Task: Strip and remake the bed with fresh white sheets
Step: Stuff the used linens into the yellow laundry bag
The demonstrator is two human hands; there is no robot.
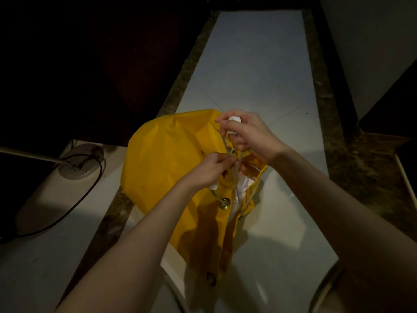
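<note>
A full yellow drawstring bag [164, 161] with brass eyelets stands on the pale tiled floor in the middle of the head view. White cloth [242, 188] shows through its open mouth. My left hand [212, 169] pinches the grey drawstring cord [234, 170] at the bag's mouth. My right hand [246, 134], just above and behind it, grips the cord's upper part together with a small white piece. The cord runs between both hands and through the eyelets.
A floor lamp's round base [79, 161] with a black cable [74, 206] stands at the left on the floor. A dark marble border strip [180, 86] runs along a narrow white corridor [252, 64]. A wall corner [372, 53] rises at the right. The far left is dark.
</note>
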